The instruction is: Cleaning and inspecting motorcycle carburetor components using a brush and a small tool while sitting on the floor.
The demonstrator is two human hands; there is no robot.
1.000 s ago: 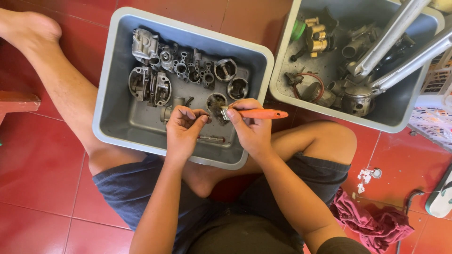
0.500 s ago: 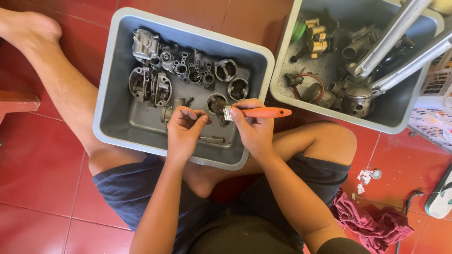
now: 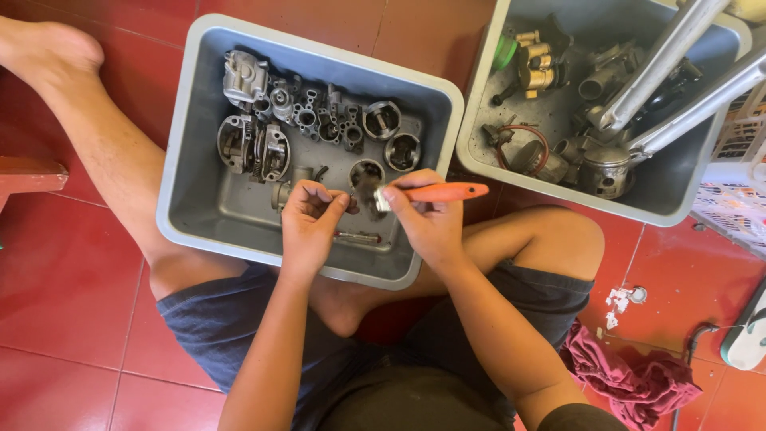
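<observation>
I sit on the floor over a grey plastic tub [image 3: 191,160] holding several metal engine parts [image 3: 263,144]. My left hand [image 3: 307,219] pinches a small metal part above the tub's near side. My right hand [image 3: 427,219] grips a brush with an orange handle [image 3: 443,192]; its bristles touch the small part between my hands. A thin metal rod [image 3: 357,237] lies on the tub floor just beneath my hands.
A second grey tub [image 3: 479,120] at the upper right holds more parts and two long metal tubes [image 3: 662,68]. A dark red rag [image 3: 630,375] lies on the red tile floor at lower right. My bare legs flank the near tub.
The brush tip has shifted slightly left and down against the small part; both hands stay in nearly the same place.
</observation>
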